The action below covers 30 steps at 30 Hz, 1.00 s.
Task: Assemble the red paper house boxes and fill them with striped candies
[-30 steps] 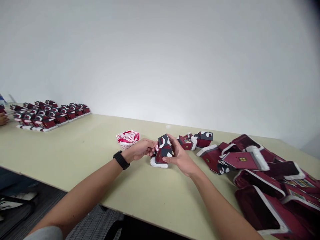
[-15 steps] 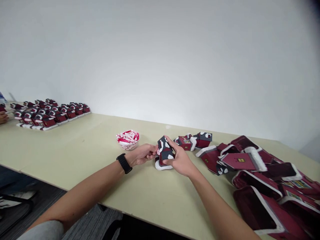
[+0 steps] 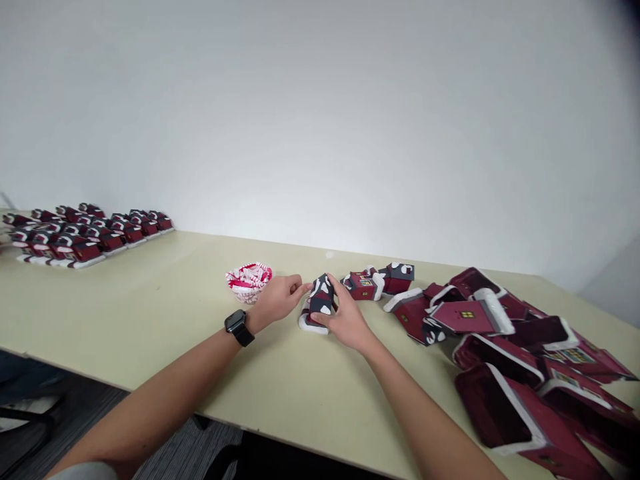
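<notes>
1. A paper house [image 3: 321,300], dark-roofed with red walls, stands tilted between both hands, above a white base [image 3: 311,324] on the table [image 3: 150,320].
2. The right hand [image 3: 346,323] wraps its front, while the left hand [image 3: 280,299] presses its fingertips against its upper left side; the two hold it between them.
3. Since the earlier frame, those left fingertips sit higher on the house, and everything lies further left in view.
4. A striped paper bowl [image 3: 249,283] sits beyond the left hand; two small houses [image 3: 379,282] stand just right of the right hand.
5. Flattened red pieces [image 3: 510,353] lie heaped further right; rows of finished houses [image 3: 85,233] stand far left.
</notes>
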Motion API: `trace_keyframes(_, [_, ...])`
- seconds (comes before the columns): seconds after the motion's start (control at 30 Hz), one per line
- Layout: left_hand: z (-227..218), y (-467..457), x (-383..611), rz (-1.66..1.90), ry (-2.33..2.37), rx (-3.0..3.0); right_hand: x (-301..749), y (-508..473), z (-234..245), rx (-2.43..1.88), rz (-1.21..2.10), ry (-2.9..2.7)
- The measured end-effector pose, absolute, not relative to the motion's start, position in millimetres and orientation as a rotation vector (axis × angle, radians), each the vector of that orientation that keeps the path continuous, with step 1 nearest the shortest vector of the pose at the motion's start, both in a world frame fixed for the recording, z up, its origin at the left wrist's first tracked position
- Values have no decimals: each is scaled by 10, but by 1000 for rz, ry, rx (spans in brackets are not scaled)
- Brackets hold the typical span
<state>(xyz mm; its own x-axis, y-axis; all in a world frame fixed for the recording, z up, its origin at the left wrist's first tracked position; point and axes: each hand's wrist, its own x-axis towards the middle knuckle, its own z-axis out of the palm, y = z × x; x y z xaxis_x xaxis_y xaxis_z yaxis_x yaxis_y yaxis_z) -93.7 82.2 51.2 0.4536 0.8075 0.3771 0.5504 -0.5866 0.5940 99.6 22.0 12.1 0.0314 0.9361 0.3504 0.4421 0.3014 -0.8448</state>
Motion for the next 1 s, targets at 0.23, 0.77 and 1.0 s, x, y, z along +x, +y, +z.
trace_keyframes(0.23, [446, 828, -934, 979, 776, 2629, 1151, 328, 100, -1372, 374, -1797])
trace_keyframes(0.77, [891, 1317, -1656, 678, 1763, 2786, 1353, 162, 417, -1920, -94, -1692])
trace_keyframes(1.0, [736, 1458, -1726, 501, 1765, 2721, 1411, 104, 452, -1945, 184, -1852])
